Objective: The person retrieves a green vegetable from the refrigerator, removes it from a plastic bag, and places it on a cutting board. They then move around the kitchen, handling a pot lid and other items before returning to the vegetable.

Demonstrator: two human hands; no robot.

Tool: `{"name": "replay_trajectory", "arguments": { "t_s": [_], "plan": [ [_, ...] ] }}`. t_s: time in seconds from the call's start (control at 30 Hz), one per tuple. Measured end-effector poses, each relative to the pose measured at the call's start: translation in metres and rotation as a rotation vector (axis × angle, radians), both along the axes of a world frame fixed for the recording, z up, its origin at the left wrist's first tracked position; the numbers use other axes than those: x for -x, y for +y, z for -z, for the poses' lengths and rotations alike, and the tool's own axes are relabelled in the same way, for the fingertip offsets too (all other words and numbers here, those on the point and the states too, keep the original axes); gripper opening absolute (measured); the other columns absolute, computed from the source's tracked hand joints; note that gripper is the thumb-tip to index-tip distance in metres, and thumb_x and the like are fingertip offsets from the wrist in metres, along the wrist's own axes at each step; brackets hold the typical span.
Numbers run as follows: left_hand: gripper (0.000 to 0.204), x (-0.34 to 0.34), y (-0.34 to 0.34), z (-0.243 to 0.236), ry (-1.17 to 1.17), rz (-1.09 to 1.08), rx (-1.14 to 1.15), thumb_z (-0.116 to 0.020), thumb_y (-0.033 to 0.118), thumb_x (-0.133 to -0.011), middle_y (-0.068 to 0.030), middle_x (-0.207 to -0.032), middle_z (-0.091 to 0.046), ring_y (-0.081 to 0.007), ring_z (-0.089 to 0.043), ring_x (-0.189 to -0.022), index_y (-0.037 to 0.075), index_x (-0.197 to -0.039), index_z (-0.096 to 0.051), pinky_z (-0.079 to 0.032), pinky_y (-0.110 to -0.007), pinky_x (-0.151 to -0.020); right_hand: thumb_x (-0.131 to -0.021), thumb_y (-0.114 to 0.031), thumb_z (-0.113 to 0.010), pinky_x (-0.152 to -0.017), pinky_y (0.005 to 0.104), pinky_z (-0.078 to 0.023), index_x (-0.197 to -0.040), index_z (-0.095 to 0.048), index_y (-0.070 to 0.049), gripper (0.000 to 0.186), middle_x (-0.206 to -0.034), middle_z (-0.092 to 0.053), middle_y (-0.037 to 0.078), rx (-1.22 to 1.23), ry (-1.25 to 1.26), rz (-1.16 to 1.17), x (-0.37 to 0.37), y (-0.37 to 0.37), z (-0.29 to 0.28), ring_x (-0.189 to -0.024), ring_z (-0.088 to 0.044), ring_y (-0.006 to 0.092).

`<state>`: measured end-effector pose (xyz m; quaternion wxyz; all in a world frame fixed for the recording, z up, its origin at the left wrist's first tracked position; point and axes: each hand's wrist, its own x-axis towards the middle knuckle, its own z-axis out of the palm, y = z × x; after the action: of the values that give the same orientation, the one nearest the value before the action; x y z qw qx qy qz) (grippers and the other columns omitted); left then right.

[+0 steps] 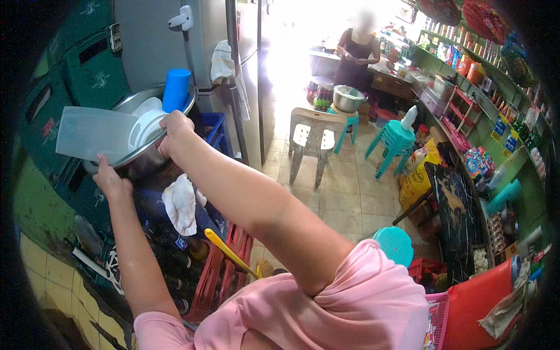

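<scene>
A wide metal basin (pixel 153 143) is up at the left, slightly tilted. Inside it are a blue plastic cup (pixel 176 90), several white plates (pixel 147 119) and a translucent plastic container (pixel 93 133) that juts past the rim. My left hand (pixel 114 182) is closed on the near rim, its thumb up by the container and its other fingers mostly hidden below. Across the basin's right side, my right hand (pixel 176 133) closes on the rim beside the plates. Both arms are stretched forward.
Below the basin are a white cloth (pixel 181 204), red crates (pixel 224 274) and a yellow-handled broom (pixel 230 251). A fridge (pixel 248 76) stands ahead. Farther off are a plastic chair (pixel 315 131), teal stools (pixel 391 143) and a person (pixel 357 55). Stocked shelves (pixel 484 58) line the right.
</scene>
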<state>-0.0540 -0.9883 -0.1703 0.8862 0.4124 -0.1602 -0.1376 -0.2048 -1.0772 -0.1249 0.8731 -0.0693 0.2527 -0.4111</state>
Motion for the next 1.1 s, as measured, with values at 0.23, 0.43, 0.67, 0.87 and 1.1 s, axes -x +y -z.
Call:
{"name": "replay_trajectory", "arguments": {
  "t_s": [0.23, 0.43, 0.67, 0.87, 1.1],
  "plan": [
    [0.055, 0.025, 0.011, -0.006, 0.023, -0.027, -0.079, -0.063, 0.018, -0.080, -0.0163, -0.119, -0.046, -0.0278, -0.051, -0.103, -0.004, -0.122, -0.035, -0.045, -0.042, -0.083, -0.067, -0.026, -0.058, -0.052, 0.0288, -0.030, -0.080, -0.047, -0.015, 0.020, -0.070, -0.045, 0.000, 0.161, 0.071, -0.146, 0.010, -0.024, 0.027, -0.053, -0.037, 0.0143],
    [0.055, 0.015, 0.003, -0.002, -0.004, 0.009, 0.012, -0.065, 0.010, -0.076, -0.0128, -0.119, -0.047, -0.0271, -0.049, -0.105, 0.001, -0.122, -0.038, -0.043, -0.042, -0.087, -0.075, -0.018, -0.050, -0.060, 0.0348, -0.035, -0.074, -0.051, -0.008, 0.010, -0.078, -0.048, 0.008, 0.113, 0.476, 0.038, 0.027, -0.051, 0.043, -0.067, -0.043, 0.0201],
    [0.053, 0.017, -0.001, 0.001, 0.031, -0.012, 0.037, -0.063, 0.004, -0.072, -0.0131, -0.116, -0.048, -0.0267, -0.050, -0.102, 0.000, -0.119, -0.041, -0.043, -0.041, -0.086, -0.075, -0.004, -0.052, -0.073, 0.0477, -0.039, -0.094, -0.059, 0.003, 0.022, -0.099, -0.054, 0.021, 0.772, 0.844, -0.326, 0.021, -0.055, 0.053, -0.089, -0.053, 0.0323],
    [0.047, -0.011, -0.016, -0.001, 0.132, 0.012, -0.130, -0.056, 0.000, -0.066, -0.0150, -0.109, -0.048, -0.0277, -0.052, -0.096, -0.006, -0.111, -0.043, -0.045, -0.042, -0.078, -0.077, -0.007, -0.055, -0.069, 0.0425, -0.043, -0.098, -0.061, -0.001, 0.023, -0.102, -0.055, 0.019, 0.660, 0.874, -0.603, -0.012, -0.130, 0.099, -0.086, -0.054, 0.0301],
    [0.041, -0.031, 0.005, -0.004, 0.092, -0.001, -0.087, -0.055, 0.001, -0.063, -0.0146, -0.100, -0.049, -0.0277, -0.053, -0.089, -0.009, -0.102, -0.048, -0.047, -0.042, -0.071, -0.076, -0.011, -0.059, -0.072, 0.0348, -0.045, -0.088, -0.061, -0.001, 0.016, -0.094, -0.059, 0.016, 0.911, 0.933, -0.409, -0.016, -0.082, 0.095, -0.085, -0.058, 0.0237]
  ]
}}
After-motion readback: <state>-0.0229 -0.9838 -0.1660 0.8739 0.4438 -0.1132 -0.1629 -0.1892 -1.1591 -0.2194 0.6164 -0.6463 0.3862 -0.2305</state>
